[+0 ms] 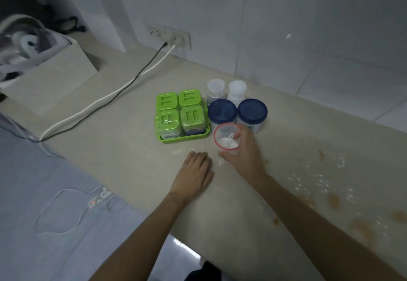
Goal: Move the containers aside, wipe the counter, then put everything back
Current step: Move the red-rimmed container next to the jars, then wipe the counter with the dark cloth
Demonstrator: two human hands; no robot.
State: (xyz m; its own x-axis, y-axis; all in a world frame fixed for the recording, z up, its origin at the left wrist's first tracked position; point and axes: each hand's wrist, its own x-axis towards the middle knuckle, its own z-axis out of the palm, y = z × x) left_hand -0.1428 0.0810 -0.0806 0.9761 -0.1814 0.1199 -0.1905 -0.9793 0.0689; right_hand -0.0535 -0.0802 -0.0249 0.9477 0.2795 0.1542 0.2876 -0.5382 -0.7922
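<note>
My right hand [246, 153] grips a clear round container with a red rim [225, 136]; white powder and a small scoop lie inside it. It stands on the beige counter [123, 148], just in front of two blue-lidded jars [222, 111] [252, 110]. Behind those are two small clear bottles [215, 89] [236, 90]. To the left, a green tray [187, 138] holds several green-lidded boxes. My left hand [195, 175] lies flat on the counter, palm down, holding nothing.
Brown stains and wet spots [334, 199] cover the counter at the right. Two cables [114, 98] run from a wall socket [176, 38] across the counter's left part. A white box with cloth [39, 65] stands at the far left. A power strip [100, 197] lies on the blue surface below.
</note>
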